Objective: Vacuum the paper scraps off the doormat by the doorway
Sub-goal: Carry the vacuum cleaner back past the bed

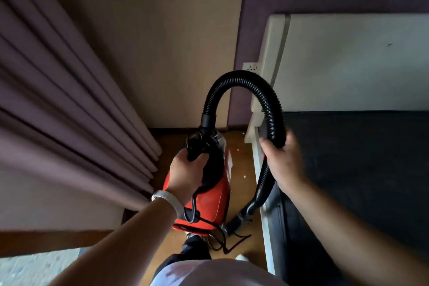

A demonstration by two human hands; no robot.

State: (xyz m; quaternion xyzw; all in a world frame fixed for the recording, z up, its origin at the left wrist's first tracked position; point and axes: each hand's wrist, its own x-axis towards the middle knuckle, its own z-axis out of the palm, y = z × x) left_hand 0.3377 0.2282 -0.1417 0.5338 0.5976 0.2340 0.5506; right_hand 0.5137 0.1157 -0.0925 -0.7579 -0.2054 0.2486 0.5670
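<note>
Left hand (185, 170) curls around the red vacuum's (209, 202) black handle; right hand (282, 160) grips the ribbed hose (243, 81). Nozzle end is hidden behind the bed edge (263, 193).

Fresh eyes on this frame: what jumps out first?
The red vacuum cleaner is low in the centre, with the left hand gripping its handle. A black ribbed hose arches up from it and comes down into the right hand, next to the dark bed. Heavy mauve curtains fill the left side.
</note>
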